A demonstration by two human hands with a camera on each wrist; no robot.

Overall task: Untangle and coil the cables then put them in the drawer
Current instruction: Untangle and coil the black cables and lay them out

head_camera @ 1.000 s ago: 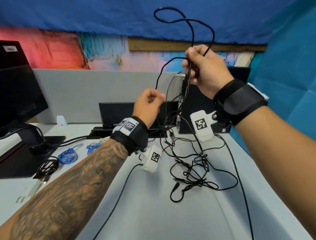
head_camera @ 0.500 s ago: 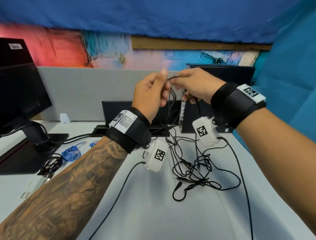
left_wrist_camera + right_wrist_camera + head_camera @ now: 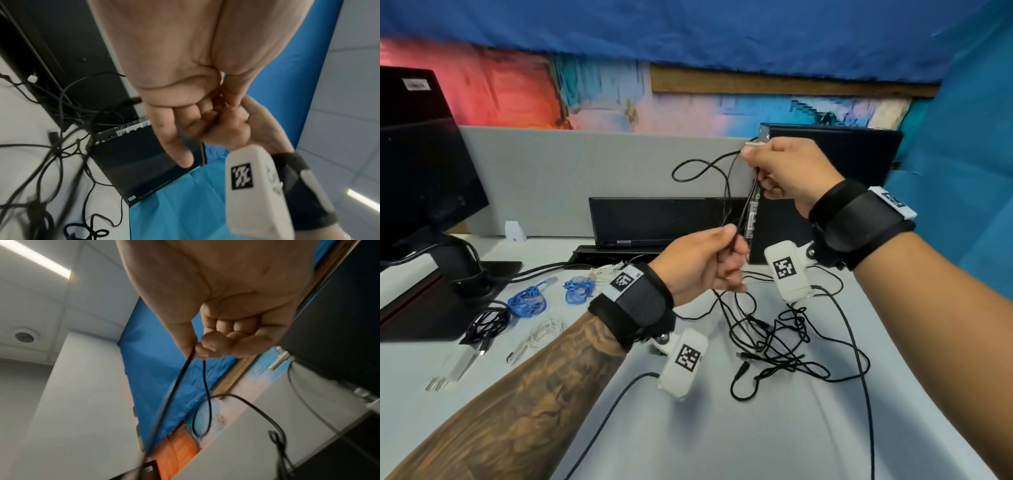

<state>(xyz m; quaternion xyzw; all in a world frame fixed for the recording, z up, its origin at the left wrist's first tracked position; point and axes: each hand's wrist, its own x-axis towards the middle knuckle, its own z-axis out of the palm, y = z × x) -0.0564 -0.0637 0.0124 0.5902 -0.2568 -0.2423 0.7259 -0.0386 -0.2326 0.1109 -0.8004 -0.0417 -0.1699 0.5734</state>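
Pinching one black cable (image 3: 736, 209) in both our left hand (image 3: 702, 263) and right hand (image 3: 787, 171), we are mid-untangling. Below them the knot (image 3: 774, 346) remains; nothing is coiled from it, no drawer shows.

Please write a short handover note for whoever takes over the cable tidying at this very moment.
Right hand: raised, pinching the black cable near its plug.
Left hand: lower, gripping the same cable's strands.
Black tangle: on the desk below both hands, not yet undone.
Blue cables, a dark bundle and a clear cable lie bunched at the left.
Left to do: free and coil the black cable, stow everything. No drawer is in view.
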